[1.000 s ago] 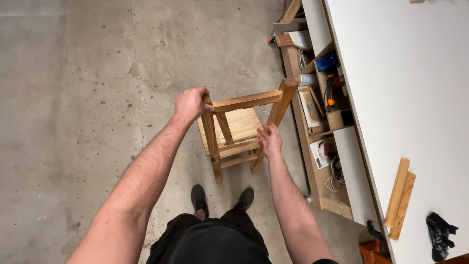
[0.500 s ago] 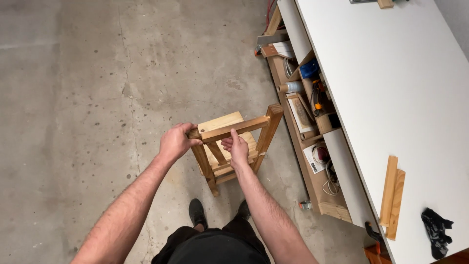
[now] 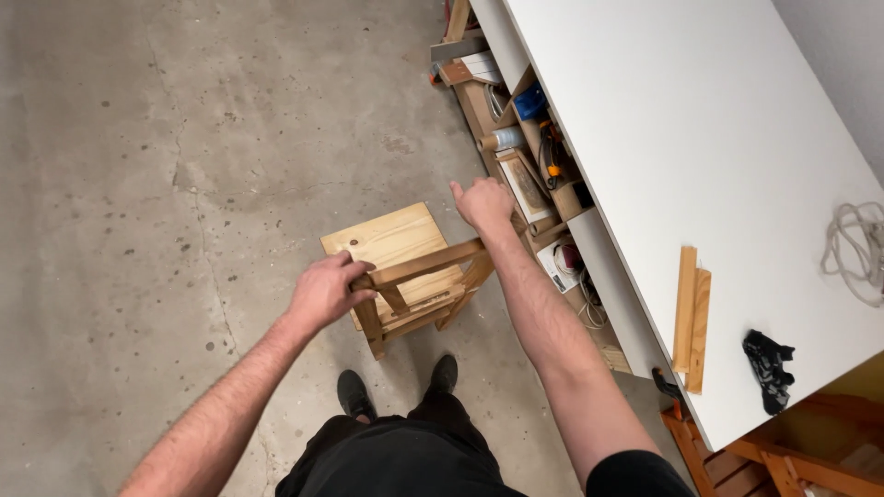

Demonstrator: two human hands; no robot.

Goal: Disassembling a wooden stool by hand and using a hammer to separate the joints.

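Standing over a small wooden stool point(image 3: 405, 267) on the concrete floor point(image 3: 184, 138), the person has the left hand point(image 3: 324, 293) closed around the near end of its top rail and the right hand point(image 3: 485, 204) closed over the far corner. Judged step: repositioning the stool beside the white desk point(image 3: 681, 129); the next move calls for both grips kept firm and level, clear of the shelf clutter point(image 3: 534, 156) under the desk.

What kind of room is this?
Probably a woodworking workshop. There's a bare concrete floor, a big white workbench with wood strips on it, and shelves crammed with tools underneath. The person's left hand grips a wooden chair.
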